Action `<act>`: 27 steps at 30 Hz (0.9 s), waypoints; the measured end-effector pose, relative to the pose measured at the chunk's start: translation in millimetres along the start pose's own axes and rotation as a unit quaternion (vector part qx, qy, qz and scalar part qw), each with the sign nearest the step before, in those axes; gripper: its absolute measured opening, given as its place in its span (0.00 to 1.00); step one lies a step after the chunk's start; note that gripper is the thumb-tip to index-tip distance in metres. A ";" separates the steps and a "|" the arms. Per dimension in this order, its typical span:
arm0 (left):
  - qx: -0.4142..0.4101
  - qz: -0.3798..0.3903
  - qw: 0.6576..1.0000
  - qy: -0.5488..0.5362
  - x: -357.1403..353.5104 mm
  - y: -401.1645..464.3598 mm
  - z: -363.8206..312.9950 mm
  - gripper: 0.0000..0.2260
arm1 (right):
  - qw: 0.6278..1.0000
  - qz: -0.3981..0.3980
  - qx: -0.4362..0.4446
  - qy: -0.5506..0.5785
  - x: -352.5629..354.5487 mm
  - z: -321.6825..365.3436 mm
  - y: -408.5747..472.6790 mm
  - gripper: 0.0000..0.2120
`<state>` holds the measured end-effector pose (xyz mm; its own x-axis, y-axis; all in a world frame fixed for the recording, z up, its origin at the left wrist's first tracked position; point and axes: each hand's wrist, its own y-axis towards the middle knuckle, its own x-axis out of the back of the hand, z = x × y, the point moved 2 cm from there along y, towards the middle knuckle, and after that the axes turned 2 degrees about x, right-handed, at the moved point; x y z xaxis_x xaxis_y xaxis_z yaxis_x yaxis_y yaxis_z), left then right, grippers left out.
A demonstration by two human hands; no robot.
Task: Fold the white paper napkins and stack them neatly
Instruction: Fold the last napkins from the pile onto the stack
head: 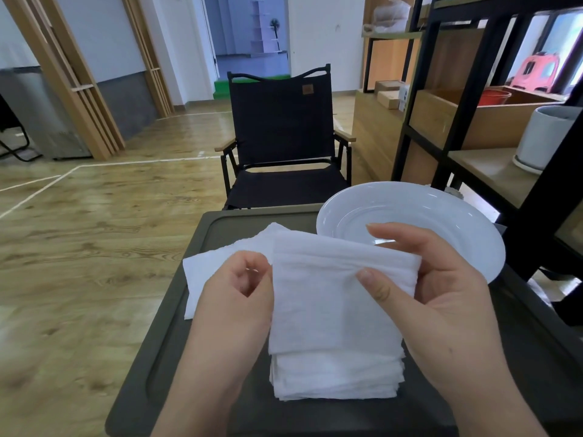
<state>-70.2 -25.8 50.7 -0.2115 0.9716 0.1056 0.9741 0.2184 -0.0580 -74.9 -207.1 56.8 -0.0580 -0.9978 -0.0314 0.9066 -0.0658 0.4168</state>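
Both hands hold one napkin [331, 294] up above the stack [334, 376], which sits near the front of the dark counter [164, 357]. The right hand [441, 294] pinches the napkin's upper right edge, thumb on the near face and fingers [388, 231] behind it, so the sheet hangs flat and its fold line stays in view. The left hand [233, 298] is at the napkin's left edge with its fingers curled in; it seems to pinch that edge between thumb and forefinger, probably to pull the sheet taut and line up the corners before creasing. A second, looser sheet [205, 272] lies on the counter to the left and behind, partly hidden by the left hand. A white plate [457, 216] sits at the far right, overhanging the counter's edge, likely kept apart as a place for finished pieces. A black chair [277, 137] stands beyond.
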 end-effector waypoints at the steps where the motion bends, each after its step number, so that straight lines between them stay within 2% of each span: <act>1: 0.005 0.023 1.000 0.002 -0.4 -1.2 -0.4 0.08 | 1.000 0.000 -0.003 -0.001 0.4 -0.3 0.3 0.17; 4: 0.024 0.067 0.997 0.005 -1.5 -2.9 -2.5 0.29 | 1.000 0.004 -0.010 -0.012 0.1 -0.2 1.1 0.18; 7: 0.042 0.136 0.989 -0.051 -4.3 -5.5 -8.6 0.34 | 0.999 0.014 -0.026 -0.017 0.5 -1.8 1.4 0.19; 9: 0.023 0.149 0.986 -0.066 -3.6 -7.7 -10.4 0.28 | 0.999 0.021 -0.038 -0.020 0.3 -2.4 1.5 0.21; 11: -0.011 0.153 0.984 -0.088 -3.1 -8.6 -10.5 0.16 | 0.998 0.024 -0.050 -0.018 -0.6 -2.2 1.7 0.22; 13: -0.027 0.151 0.983 -0.105 -2.0 -8.9 -11.2 0.09 | 0.998 0.017 -0.060 -0.028 -0.2 -2.9 2.8 0.25; 16: -0.043 0.147 0.980 -0.125 1.5 -7.2 -11.1 0.11 | 0.991 0.002 -0.123 -0.044 3.1 -8.4 5.2 0.32; 18: -0.049 0.148 0.977 -0.147 2.3 -6.9 -11.8 0.14 | 0.982 0.017 -0.187 -0.028 4.3 -12.6 4.5 0.34; 22: -0.044 0.159 0.970 -0.179 1.4 -8.1 -13.6 0.15 | 0.961 0.082 -0.261 0.031 -1.3 -11.7 -0.3 0.24; 25: -0.042 0.161 0.972 -0.169 1.0 -9.5 -15.6 0.14 | 0.952 0.114 -0.269 0.093 -1.4 -8.4 -2.4 0.22; 27: -0.038 0.151 0.978 -0.143 1.1 -9.5 -15.9 0.12 | 0.954 0.101 -0.255 0.120 0.5 -4.5 -2.1 0.17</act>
<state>-78.4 -28.3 67.1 0.0828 0.9790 -0.1864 0.9964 -0.0784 0.0310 -75.0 -207.5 51.8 0.1805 -0.9564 -0.2297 0.9785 0.1983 -0.0571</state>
